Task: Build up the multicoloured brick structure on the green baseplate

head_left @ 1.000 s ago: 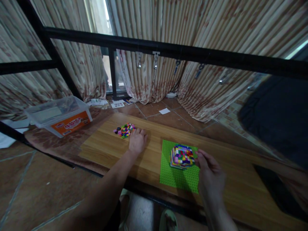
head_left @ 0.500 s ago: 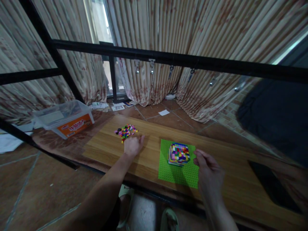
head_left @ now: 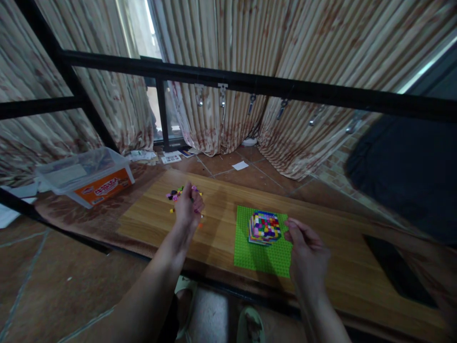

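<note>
A pile of small coloured toy bricks (head_left: 174,194) lies on the left of the wooden board, partly hidden by my left hand (head_left: 187,207). That hand is turned on its side over the pile, fingers curled; whatever may be in them does not show. To the right, a green studded baseplate (head_left: 246,257) carries a blocky, many-coloured brick build (head_left: 264,227). My right hand (head_left: 309,245) is at the baseplate's right edge, thumb and forefinger pinched beside the build. Anything between those fingertips is too small to make out.
A clear plastic tub (head_left: 85,174) with an orange label stands left of the wooden board (head_left: 214,238). On the board's right lies a flat black object (head_left: 396,269). A black metal rail (head_left: 228,76) with hanging clips crosses in front of the curtains (head_left: 228,119).
My left hand has rolled onto its side and risen over the pile, with a few bricks now scattered nearer me. The right hand keeps its pinch beside the build. The view has shifted slightly.
</note>
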The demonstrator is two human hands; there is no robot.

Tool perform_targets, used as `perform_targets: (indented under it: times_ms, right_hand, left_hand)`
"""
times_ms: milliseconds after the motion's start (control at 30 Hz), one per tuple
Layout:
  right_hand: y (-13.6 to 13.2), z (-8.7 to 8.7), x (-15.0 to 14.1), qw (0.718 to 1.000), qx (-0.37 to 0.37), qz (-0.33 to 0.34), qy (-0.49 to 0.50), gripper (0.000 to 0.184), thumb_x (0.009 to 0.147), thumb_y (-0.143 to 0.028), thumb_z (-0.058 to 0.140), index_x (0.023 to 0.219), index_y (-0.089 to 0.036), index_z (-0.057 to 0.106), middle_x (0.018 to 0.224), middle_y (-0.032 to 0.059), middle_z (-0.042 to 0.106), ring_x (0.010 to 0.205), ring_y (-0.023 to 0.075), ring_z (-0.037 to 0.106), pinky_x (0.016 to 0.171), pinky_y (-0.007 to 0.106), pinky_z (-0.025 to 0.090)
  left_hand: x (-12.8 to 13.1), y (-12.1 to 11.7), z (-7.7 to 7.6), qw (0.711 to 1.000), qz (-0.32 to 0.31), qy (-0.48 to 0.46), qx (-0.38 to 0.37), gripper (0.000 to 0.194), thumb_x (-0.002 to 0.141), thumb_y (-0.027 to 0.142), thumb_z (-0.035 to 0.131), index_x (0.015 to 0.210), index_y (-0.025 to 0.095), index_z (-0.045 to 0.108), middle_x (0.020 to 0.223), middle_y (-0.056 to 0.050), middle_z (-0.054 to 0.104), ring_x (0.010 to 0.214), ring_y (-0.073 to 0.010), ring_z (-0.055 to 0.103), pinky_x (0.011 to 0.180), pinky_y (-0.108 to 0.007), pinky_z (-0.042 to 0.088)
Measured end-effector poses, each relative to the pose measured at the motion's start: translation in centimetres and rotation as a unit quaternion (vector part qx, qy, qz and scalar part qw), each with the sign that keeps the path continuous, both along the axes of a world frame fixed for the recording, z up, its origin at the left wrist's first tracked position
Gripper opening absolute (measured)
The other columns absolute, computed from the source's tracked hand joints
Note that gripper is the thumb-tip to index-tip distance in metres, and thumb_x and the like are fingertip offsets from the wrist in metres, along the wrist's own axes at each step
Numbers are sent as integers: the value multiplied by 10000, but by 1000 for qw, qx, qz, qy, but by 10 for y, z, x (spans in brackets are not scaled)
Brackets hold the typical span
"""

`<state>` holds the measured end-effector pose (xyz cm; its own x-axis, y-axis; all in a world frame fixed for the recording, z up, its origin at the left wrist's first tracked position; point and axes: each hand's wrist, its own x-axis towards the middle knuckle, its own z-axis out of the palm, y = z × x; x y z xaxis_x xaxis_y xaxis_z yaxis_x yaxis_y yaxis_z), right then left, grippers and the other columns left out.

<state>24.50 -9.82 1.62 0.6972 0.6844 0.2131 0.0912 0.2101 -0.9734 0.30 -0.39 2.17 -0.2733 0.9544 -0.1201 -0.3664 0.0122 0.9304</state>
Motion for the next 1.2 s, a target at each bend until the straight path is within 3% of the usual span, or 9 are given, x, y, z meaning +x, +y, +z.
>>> perform_targets:
  times_ms: [67,133,267,433,633,800,1000,1100,1200]
  right_hand:
    - [-2,3,-6,999,18,-3,-32,252,729,-394,710,823,-161,725,804,57,721,728,179,652,669,314,518]
    - [-5,6,-14,995,37,-3,-90,219,777,-372,674,838,-168,726,825,57,723,758,183,660,711,322,521]
    - [-17,14,-34,970,64,37,-230,141,849,-286,613,881,-208,726,889,38,717,828,167,660,768,297,513]
    - [-27,21,-52,932,94,150,-315,162,871,-182,585,987,-228,689,928,20,698,838,140,645,761,264,510]
    - [-23,24,-51,909,49,224,-349,262,904,-189,542,1140,-235,647,1071,62,641,1016,172,603,863,309,500]
    - [-20,24,-47,907,22,234,-349,172,909,-229,540,997,-243,687,998,47,639,947,168,623,838,308,503]
    - [-21,22,-40,930,9,184,-318,156,917,-275,507,911,-221,653,897,30,673,831,163,631,750,296,498]
    - [-19,22,-27,960,3,113,-256,161,889,-310,550,918,-208,672,855,23,694,743,154,635,704,284,497]
    - [-16,21,-8,984,13,52,-172,172,838,-325,611,888,-185,697,794,23,702,681,149,632,667,279,499]
  left_hand:
    - [2,-11,10,985,-55,-164,13,483,926,413,384,508,206,259,448,70,214,364,-69,200,402,-217,222]
    - [9,-22,17,925,-106,-366,17,437,939,348,364,533,189,329,479,58,292,375,-55,277,405,-193,260]
    - [36,-39,24,849,-136,-511,-13,362,937,274,357,648,139,530,556,-1,486,470,-72,473,495,-200,410]
    - [65,-54,35,841,-161,-511,-72,265,890,218,429,921,104,666,869,-105,701,831,-174,668,812,-319,519]
    - [82,-67,38,842,-266,-466,-52,372,859,266,441,1091,64,651,1174,-164,661,1174,-251,577,1023,-360,415]
    - [91,-70,36,853,-298,-427,-47,397,841,288,432,1114,94,646,1232,-143,640,1247,-238,524,1065,-360,383]
    - [96,-69,37,859,-270,-429,-73,359,848,278,433,1043,89,668,1161,-141,672,1151,-219,594,962,-321,479]
    - [96,-64,34,867,-228,-418,-146,308,884,246,422,952,73,667,926,-126,709,837,-162,679,742,-266,548]
    - [93,-58,29,888,-187,-372,-196,266,912,208,423,836,69,637,636,-42,615,467,-54,523,427,-144,410]
